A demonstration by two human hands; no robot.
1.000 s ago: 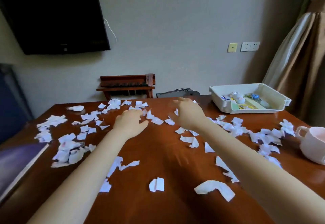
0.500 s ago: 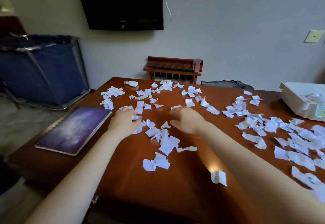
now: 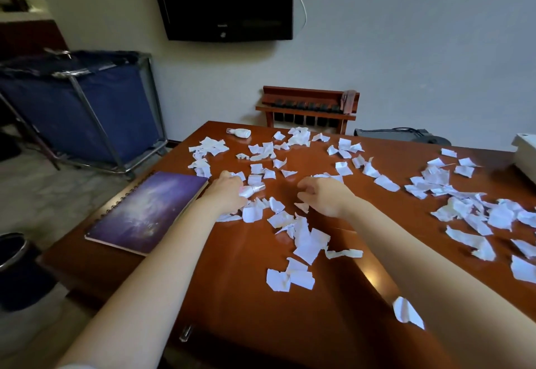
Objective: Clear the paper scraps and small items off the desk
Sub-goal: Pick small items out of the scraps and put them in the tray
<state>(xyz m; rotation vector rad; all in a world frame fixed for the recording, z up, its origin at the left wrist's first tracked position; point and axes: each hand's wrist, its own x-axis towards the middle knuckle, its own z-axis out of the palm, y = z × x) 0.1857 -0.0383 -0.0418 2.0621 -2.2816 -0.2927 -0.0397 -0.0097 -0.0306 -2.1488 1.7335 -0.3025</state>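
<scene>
Torn white paper scraps [image 3: 304, 241] — ragged, creased, of many sizes — lie strewn over the glossy red-brown desk [image 3: 246, 296]. The left hand [image 3: 227, 196] curls round a small white bottle [image 3: 252, 191] among them. The right hand [image 3: 326, 197] is bent claw-like over the scraps — whether it holds one, I cannot tell.

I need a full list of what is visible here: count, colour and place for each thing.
paper scraps: many, white, scattered over the desk
desk: one, red-brown, centre
far bottle: one, white, lying at far left corner
notebook: one, purple, desk's left edge
tray: one, white, right edge, cut off
television: one, black, wall
cart: one, blue, floor left
rack: one, wooden, behind desk
left hand: grips held bottle, white
right hand: fingers curled, over scraps
</scene>
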